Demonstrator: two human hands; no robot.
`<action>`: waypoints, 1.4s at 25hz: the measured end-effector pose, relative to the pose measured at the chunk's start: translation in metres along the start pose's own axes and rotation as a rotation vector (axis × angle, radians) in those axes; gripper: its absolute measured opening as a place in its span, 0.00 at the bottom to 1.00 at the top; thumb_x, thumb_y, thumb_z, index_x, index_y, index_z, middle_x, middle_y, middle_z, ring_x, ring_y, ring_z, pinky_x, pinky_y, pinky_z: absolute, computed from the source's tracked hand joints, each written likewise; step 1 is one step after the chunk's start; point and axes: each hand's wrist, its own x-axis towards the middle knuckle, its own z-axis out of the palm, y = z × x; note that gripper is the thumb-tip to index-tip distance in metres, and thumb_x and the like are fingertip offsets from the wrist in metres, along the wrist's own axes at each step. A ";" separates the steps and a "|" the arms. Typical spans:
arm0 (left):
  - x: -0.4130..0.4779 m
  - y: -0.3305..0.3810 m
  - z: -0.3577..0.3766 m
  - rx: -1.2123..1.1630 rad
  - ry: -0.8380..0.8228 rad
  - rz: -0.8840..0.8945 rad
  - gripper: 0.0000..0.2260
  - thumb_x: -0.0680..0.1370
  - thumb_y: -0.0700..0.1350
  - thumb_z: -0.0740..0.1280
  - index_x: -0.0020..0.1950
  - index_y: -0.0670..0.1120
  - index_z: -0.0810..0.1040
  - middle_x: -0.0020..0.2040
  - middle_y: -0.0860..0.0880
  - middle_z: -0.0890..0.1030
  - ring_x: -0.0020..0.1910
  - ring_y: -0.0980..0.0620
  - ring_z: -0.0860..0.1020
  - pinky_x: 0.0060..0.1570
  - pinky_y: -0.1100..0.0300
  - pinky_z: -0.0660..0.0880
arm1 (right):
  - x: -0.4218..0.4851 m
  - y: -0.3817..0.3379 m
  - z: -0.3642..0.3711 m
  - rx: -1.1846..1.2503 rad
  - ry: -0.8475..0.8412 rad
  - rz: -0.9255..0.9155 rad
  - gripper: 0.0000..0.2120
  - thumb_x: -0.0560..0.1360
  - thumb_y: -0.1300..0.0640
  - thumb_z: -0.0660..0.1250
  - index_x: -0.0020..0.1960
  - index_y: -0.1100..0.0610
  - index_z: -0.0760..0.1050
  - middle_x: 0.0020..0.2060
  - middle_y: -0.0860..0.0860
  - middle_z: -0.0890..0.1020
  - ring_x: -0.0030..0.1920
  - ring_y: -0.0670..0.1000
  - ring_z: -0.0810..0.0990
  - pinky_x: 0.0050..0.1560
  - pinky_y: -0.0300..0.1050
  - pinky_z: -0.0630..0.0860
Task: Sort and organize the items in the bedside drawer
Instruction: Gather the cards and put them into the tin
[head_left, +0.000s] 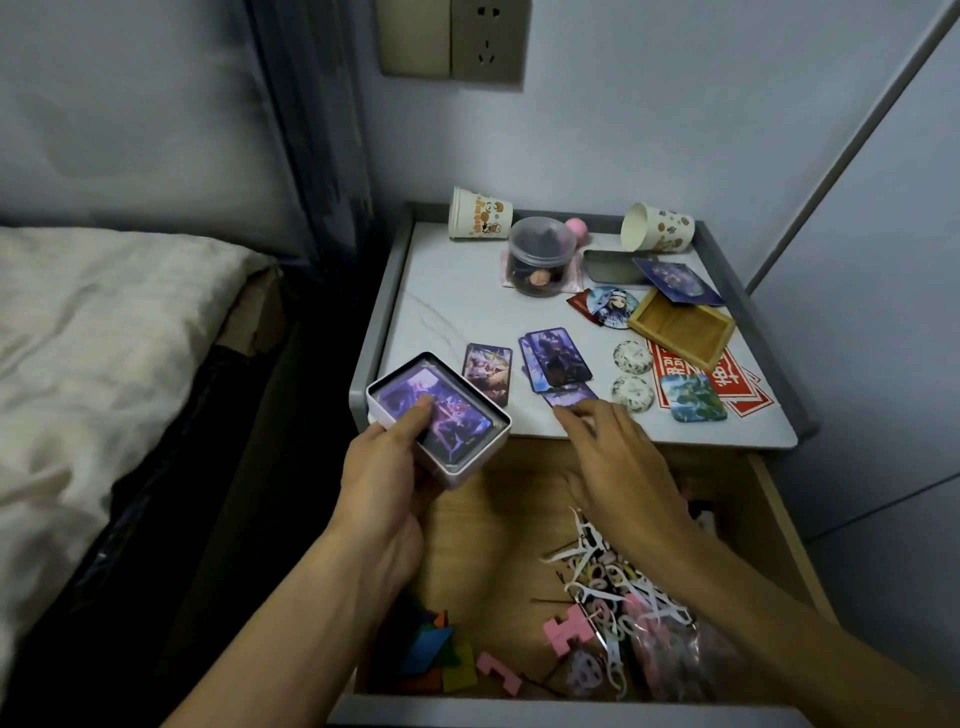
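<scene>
My left hand (387, 470) grips a small white tin (470, 462) of purple picture cards over the nightstand's front left corner, thumb pressed on the top card (441, 410). My right hand (618, 467) reaches over the open drawer (467, 525), its fingertips on a purple card (569, 396) at the front of the nightstand top (447, 312). More cards lie there: one (488, 371) beside the tin and a small stack (556, 356). The drawer holds white floss picks (597, 566), pink pieces (563, 626) and coloured blocks (441, 654).
Further back on the top lie two tipped paper cups (478, 214) (657, 227), a clear lidded jar (540, 257), a grey tin (608, 266), a round badge (610, 306), a wooden box (680, 327), two round pads (631, 374) and red packets (737, 384). The bed (104, 338) lies to the left.
</scene>
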 end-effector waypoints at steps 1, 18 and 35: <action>-0.001 0.000 0.000 0.004 0.000 -0.003 0.10 0.79 0.43 0.67 0.58 0.41 0.79 0.44 0.44 0.86 0.36 0.51 0.83 0.42 0.53 0.80 | 0.001 0.004 0.001 0.034 -0.006 -0.007 0.35 0.65 0.57 0.78 0.69 0.59 0.72 0.63 0.58 0.74 0.63 0.58 0.74 0.59 0.52 0.77; 0.005 -0.005 0.000 0.016 -0.001 -0.005 0.10 0.79 0.42 0.67 0.58 0.40 0.79 0.45 0.44 0.86 0.39 0.49 0.83 0.51 0.47 0.78 | 0.013 0.026 0.033 0.121 0.392 -0.305 0.23 0.63 0.71 0.76 0.58 0.61 0.82 0.53 0.57 0.84 0.53 0.57 0.83 0.50 0.52 0.82; 0.012 0.017 -0.010 0.003 0.033 0.033 0.11 0.79 0.44 0.66 0.59 0.42 0.79 0.50 0.43 0.85 0.44 0.47 0.83 0.49 0.49 0.80 | 0.033 -0.009 -0.015 0.397 0.539 -0.098 0.10 0.81 0.55 0.61 0.55 0.60 0.77 0.35 0.49 0.82 0.31 0.44 0.77 0.30 0.35 0.67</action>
